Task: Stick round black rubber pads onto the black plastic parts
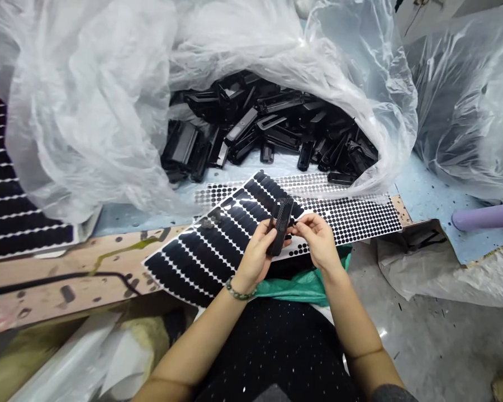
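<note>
My left hand (257, 251) is closed around a black plastic part (282, 223), long and narrow with a textured face, held upright and slightly tilted. Close beside it, my right hand (317, 237) pinches with thumb and forefinger at the part's right edge; whatever small dark thing sits between the fingertips is too small to name. Beneath my hands lies a sheet of black stickers (209, 245) in rows on white backing. Under that one, a second sheet (352, 218) carries many small black dots.
A clear plastic bag (352, 84) lies open on the table, black plastic parts (272, 123) heaped in its mouth. Another sticker sheet (17, 206) is at the left. A purple cylinder (486, 216) rests at the right, near another plastic bag (469, 106). Green cloth (295, 286) hangs below the table edge.
</note>
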`<state>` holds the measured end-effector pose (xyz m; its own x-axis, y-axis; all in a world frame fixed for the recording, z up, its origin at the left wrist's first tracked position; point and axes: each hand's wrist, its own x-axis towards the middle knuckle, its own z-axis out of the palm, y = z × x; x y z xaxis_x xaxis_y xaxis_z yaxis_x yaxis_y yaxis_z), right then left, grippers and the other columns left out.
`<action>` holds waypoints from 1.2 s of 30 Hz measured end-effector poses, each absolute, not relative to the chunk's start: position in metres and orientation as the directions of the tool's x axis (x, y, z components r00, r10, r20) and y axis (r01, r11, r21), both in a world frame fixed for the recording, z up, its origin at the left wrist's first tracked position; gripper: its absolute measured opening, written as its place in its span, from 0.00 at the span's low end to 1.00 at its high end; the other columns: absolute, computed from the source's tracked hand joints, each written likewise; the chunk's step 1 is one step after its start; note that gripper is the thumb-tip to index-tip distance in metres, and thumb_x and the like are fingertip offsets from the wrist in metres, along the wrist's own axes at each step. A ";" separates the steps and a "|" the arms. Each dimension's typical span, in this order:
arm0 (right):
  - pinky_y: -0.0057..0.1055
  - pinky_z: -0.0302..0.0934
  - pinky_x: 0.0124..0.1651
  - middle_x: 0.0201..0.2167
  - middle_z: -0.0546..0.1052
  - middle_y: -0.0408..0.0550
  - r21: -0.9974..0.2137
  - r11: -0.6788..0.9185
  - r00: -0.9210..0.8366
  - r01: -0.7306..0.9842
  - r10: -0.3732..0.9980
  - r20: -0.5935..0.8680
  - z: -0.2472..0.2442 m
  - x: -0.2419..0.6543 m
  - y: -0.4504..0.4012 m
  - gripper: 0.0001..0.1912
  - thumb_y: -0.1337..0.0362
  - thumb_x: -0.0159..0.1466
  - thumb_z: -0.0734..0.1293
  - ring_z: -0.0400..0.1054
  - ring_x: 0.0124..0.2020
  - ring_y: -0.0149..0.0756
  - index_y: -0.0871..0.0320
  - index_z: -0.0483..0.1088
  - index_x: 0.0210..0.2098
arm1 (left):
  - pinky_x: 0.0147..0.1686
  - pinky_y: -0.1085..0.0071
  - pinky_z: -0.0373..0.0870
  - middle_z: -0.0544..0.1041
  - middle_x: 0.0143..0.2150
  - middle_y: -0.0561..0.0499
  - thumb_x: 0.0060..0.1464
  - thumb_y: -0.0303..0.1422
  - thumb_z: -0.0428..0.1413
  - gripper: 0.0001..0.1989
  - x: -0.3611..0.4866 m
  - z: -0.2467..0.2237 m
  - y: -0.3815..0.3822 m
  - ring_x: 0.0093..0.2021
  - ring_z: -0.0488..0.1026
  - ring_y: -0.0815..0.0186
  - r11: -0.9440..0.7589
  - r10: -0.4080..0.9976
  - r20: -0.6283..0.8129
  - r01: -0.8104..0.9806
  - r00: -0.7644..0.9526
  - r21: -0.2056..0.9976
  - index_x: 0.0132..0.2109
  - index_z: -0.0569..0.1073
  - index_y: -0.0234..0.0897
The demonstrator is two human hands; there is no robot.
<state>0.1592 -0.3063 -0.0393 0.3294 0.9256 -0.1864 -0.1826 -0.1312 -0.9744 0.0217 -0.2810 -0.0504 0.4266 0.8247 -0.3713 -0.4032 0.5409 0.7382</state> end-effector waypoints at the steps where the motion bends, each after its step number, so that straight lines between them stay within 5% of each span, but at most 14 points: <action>1: 0.33 0.68 0.40 0.31 0.72 0.42 -0.974 -0.127 0.322 -0.189 0.929 -0.183 -0.036 0.154 -0.308 0.10 0.56 0.54 0.71 0.69 0.32 0.32 0.54 0.69 0.28 | 0.46 0.60 0.76 0.76 0.44 0.49 0.49 0.42 0.62 0.17 0.022 -0.051 -0.282 0.47 0.76 0.59 0.522 0.837 -0.360 -0.407 0.412 0.750 0.43 0.70 0.40; 5: 0.33 0.70 0.36 0.41 0.70 0.47 -0.990 -0.106 0.345 -0.089 0.929 -0.131 -0.028 0.143 -0.309 0.10 0.56 0.53 0.72 0.68 0.37 0.35 0.55 0.72 0.27 | 0.46 0.64 0.73 0.75 0.42 0.52 0.50 0.40 0.62 0.15 0.023 -0.054 -0.284 0.43 0.74 0.64 0.440 0.885 -0.306 -0.417 0.350 0.795 0.42 0.71 0.40; 13: 0.33 0.69 0.35 0.38 0.69 0.47 -0.989 -0.126 0.342 0.083 0.935 -0.091 -0.033 0.140 -0.308 0.07 0.59 0.56 0.70 0.67 0.37 0.35 0.55 0.71 0.26 | 0.54 0.67 0.66 0.74 0.43 0.52 0.51 0.38 0.60 0.12 0.026 -0.057 -0.285 0.47 0.71 0.65 0.353 0.922 -0.255 -0.367 0.290 0.860 0.42 0.71 0.40; 21: 0.30 0.67 0.34 0.37 0.67 0.43 -0.937 -0.205 0.463 0.285 0.885 -0.053 -0.050 0.163 -0.304 0.11 0.58 0.54 0.72 0.65 0.31 0.30 0.54 0.66 0.29 | 0.42 0.67 0.74 0.75 0.40 0.51 0.50 0.41 0.60 0.14 0.020 -0.056 -0.275 0.41 0.75 0.64 0.360 0.896 -0.251 -0.268 0.367 0.894 0.41 0.71 0.40; 25: 0.36 0.68 0.43 0.48 0.67 0.52 -0.854 -0.281 0.526 0.438 0.850 -0.010 -0.060 0.184 -0.292 0.07 0.63 0.58 0.68 0.67 0.36 0.33 0.56 0.69 0.37 | 0.35 0.69 0.76 0.76 0.40 0.49 0.49 0.40 0.61 0.15 0.028 -0.057 -0.252 0.40 0.77 0.62 0.404 0.874 -0.300 -0.225 0.383 0.887 0.41 0.70 0.38; 29: 0.41 0.63 0.54 0.49 0.68 0.55 -0.777 -0.236 0.389 0.584 0.921 0.013 -0.066 0.185 -0.284 0.02 0.69 0.58 0.67 0.68 0.48 0.41 0.57 0.69 0.31 | 0.29 0.74 0.75 0.75 0.36 0.51 0.49 0.35 0.59 0.11 0.046 -0.064 -0.233 0.40 0.77 0.63 0.487 0.835 -0.397 -0.174 0.381 0.856 0.39 0.70 0.37; 32: 0.41 0.65 0.52 0.45 0.70 0.52 -0.830 -0.150 0.351 0.537 0.935 0.058 -0.063 0.185 -0.288 0.05 0.68 0.58 0.67 0.67 0.49 0.42 0.56 0.68 0.26 | 0.27 0.77 0.74 0.75 0.35 0.52 0.48 0.33 0.59 0.08 0.050 -0.066 -0.229 0.40 0.77 0.64 0.538 0.811 -0.452 -0.167 0.372 0.826 0.37 0.71 0.36; 36: 0.37 0.68 0.44 0.43 0.70 0.50 -0.963 -0.088 0.393 0.256 0.919 0.021 -0.050 0.193 -0.292 0.08 0.59 0.56 0.70 0.68 0.47 0.41 0.55 0.69 0.26 | 0.26 0.76 0.74 0.77 0.36 0.49 0.48 0.35 0.60 0.11 0.041 -0.058 -0.234 0.40 0.78 0.62 0.573 0.764 -0.448 -0.171 0.464 0.801 0.39 0.72 0.35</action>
